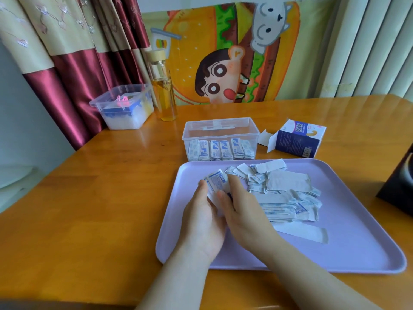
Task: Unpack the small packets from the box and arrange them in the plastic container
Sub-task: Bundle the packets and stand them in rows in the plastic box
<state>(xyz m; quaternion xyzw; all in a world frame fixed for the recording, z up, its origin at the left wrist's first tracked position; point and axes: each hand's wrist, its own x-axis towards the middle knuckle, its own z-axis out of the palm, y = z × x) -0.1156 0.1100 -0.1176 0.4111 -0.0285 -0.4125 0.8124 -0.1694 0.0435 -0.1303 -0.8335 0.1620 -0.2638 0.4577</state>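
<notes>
The person's left hand (201, 220) and right hand (241, 211) are close together. They hold a small stack of packets (218, 183) between them. The left hand cups the stack from the side with its thumb up against it. The right hand's fingers curl over the top. The stack sits just above the lilac tray (169, 242).

The job looks about half done. Straight ahead of the fingertips, past the far edge of the tray, stands the clear plastic container (221, 125). A row of packets (221, 149) already stands neatly along its near wall, and the rest of it still has room. The box (297, 140) lies on its side ahead of the right hand and off to the right, with its flap open. It looks empty, but its inside is hard to see.

There is still a lot left. Right beside the right hand, a big loose pile of packets (288, 198) lies on the tray. Some are small and some are long strips. These still need to be gathered and put in the container.

The box is dark blue and white with some writing and a small picture, but the words are too small to read. The packets have blue print that is too small to read too.
</notes>
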